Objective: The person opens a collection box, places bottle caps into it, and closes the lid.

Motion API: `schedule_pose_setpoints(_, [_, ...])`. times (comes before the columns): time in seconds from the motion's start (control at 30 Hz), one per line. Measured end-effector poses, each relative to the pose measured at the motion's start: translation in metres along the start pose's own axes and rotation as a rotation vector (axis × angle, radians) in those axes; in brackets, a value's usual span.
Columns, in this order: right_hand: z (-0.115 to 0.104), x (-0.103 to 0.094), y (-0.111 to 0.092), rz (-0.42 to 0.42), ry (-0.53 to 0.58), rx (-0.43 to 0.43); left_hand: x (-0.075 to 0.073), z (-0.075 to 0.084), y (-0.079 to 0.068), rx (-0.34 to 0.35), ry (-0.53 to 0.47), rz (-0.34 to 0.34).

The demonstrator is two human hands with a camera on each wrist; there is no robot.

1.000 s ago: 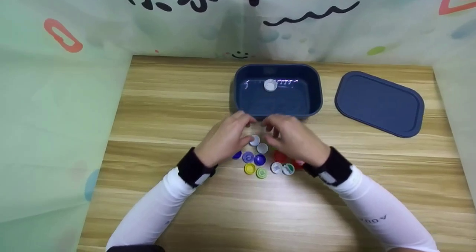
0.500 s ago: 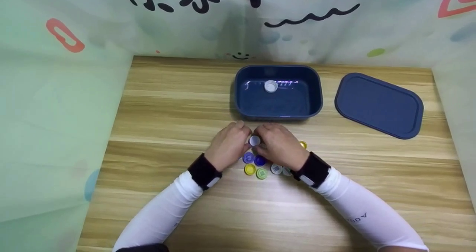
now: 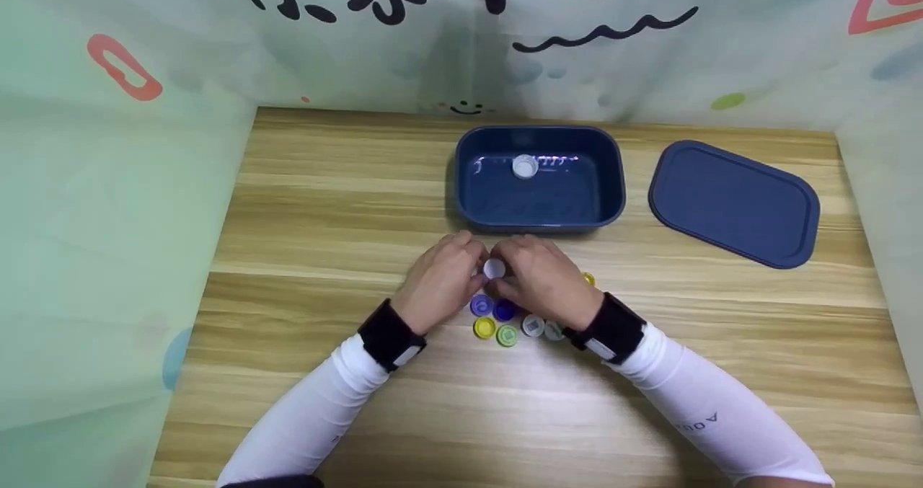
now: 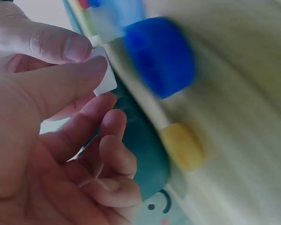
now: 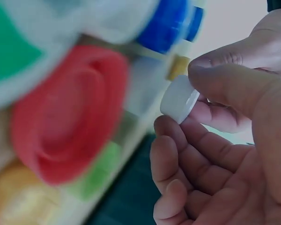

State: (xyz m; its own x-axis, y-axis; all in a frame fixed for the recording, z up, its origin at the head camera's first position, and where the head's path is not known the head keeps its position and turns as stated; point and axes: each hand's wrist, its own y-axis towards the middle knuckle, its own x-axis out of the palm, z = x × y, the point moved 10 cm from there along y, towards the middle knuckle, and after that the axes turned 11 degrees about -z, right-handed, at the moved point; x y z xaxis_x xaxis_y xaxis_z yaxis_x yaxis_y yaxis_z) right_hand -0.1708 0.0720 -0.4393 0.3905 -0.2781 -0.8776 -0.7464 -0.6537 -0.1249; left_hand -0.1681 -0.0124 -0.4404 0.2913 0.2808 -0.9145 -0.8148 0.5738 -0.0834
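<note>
Between my fingertips, a white bottle cap (image 3: 494, 269) is held just above the scattered caps, near the front of the navy box (image 3: 541, 207). My left hand (image 3: 441, 280) pinches one side of it, the thumb on the cap (image 4: 110, 83) in the left wrist view. From the other side my right hand (image 3: 542, 279) pinches the same cap (image 5: 175, 101) with thumb and fingers. Under and around the hands lie a purple cap (image 3: 482, 305), a dark blue cap (image 3: 505, 310), a yellow cap (image 3: 484, 327) and a green cap (image 3: 507, 336).
A white cap (image 3: 525, 166) sits inside the box. The matching navy lid (image 3: 735, 203) lies to its right. White caps (image 3: 533, 326) and a red cap (image 5: 72, 115) lie by the right hand, partly hidden from above. A printed cloth (image 3: 375, 63) hangs behind the table.
Both hands have come down from the box's front edge to the caps and closed together on a white cap. In the last half second they have lifted it slightly.
</note>
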Motion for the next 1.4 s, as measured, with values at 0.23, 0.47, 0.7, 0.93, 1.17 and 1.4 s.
schedule_pose_setpoints(0.23, [-0.009, -0.041, -0.004, 0.079, 0.049, 0.001, -0.038, 0.008, -0.002, 0.028, -0.225, 0.112])
schedule_pose_setpoints(0.47, [-0.002, -0.075, 0.006, 0.144, 0.063, 0.040, -0.060, 0.005, 0.017, -0.021, -0.358, 0.113])
schedule_pose_setpoints(0.7, [0.018, -0.093, 0.033, 0.151, 0.053, 0.112, -0.066, -0.015, 0.042, -0.126, -0.517, 0.069])
schedule_pose_setpoints(0.93, [0.055, -0.093, 0.062, 0.101, 0.168, 0.237, -0.059, -0.034, 0.065, -0.174, -0.765, 0.045])
schedule_pose_setpoints(1.17, [0.082, -0.076, 0.073, 0.001, 0.293, 0.306, -0.047, -0.041, 0.084, -0.195, -0.904, 0.028])
schedule_pose_setpoints(1.4, [0.084, -0.070, 0.073, -0.058, 0.337, 0.282, -0.041, -0.046, 0.092, -0.205, -0.948, 0.028])
